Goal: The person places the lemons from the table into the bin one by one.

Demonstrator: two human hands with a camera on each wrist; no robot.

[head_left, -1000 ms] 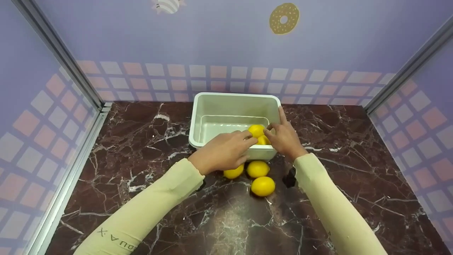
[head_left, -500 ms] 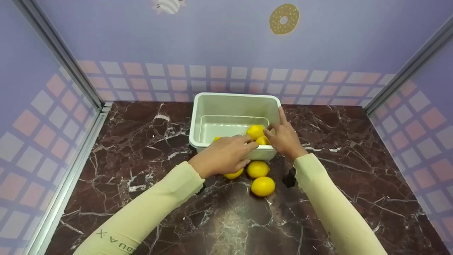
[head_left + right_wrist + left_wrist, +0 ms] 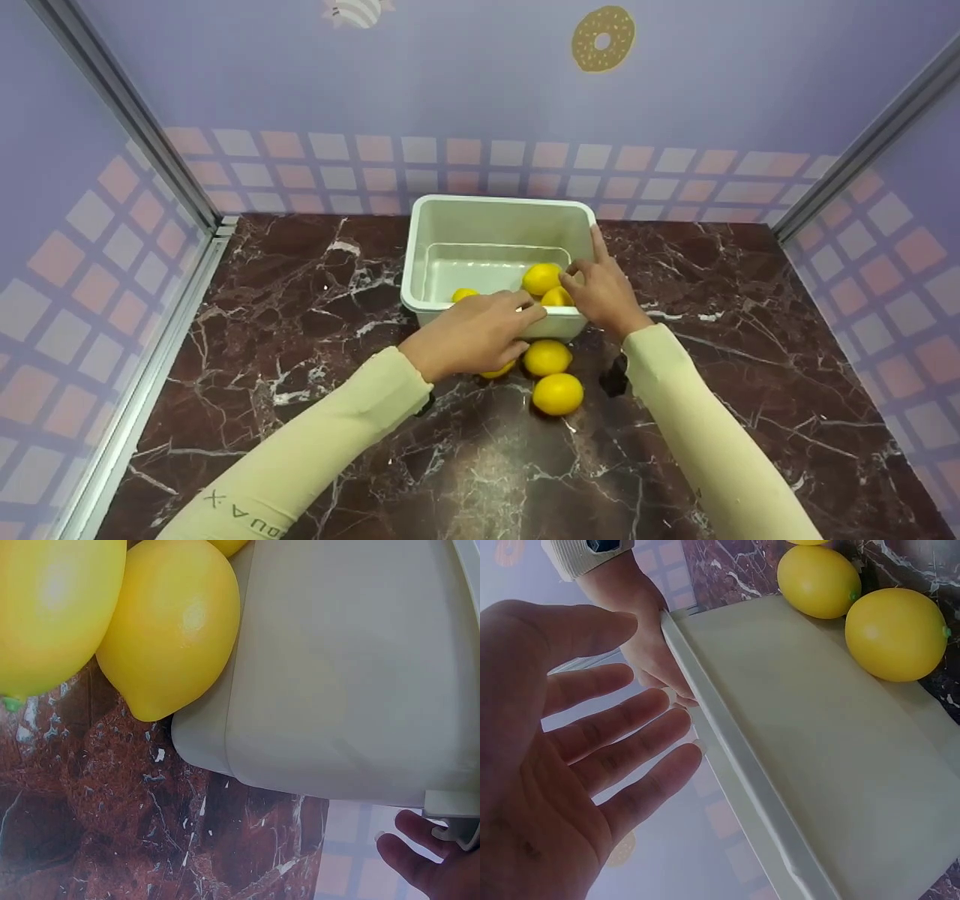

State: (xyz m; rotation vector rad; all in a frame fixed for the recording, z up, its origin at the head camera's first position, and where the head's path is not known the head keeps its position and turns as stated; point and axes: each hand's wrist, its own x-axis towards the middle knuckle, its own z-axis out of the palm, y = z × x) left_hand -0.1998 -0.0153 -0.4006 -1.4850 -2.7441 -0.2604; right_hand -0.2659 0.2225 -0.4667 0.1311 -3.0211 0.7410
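A pale plastic bin (image 3: 502,200) stands toward the back of the dark marble tabletop. Inside it lie a lemon (image 3: 541,279) and another lemon (image 3: 557,297) at the right, with a third lemon (image 3: 464,295) near the front left. My left hand (image 3: 474,330) hovers over the front rim, its fingers spread and holding nothing in the left wrist view. At the right rim, my right hand (image 3: 602,291) grips the bin, thumb side inward. In front of the bin sit a lemon (image 3: 547,358), a nearer lemon (image 3: 557,394) and a lemon (image 3: 498,370) mostly hidden beneath my left hand.
The marble tabletop (image 3: 315,420) extends around the bin. A purple back wall (image 3: 480,90) with a checkered band rises close behind it. Side panels with metal frame strips (image 3: 142,420) border the left and right.
A lemon has come into view inside the bin's front left. My left hand has drawn slightly back toward me. The right hand stays at the rim.
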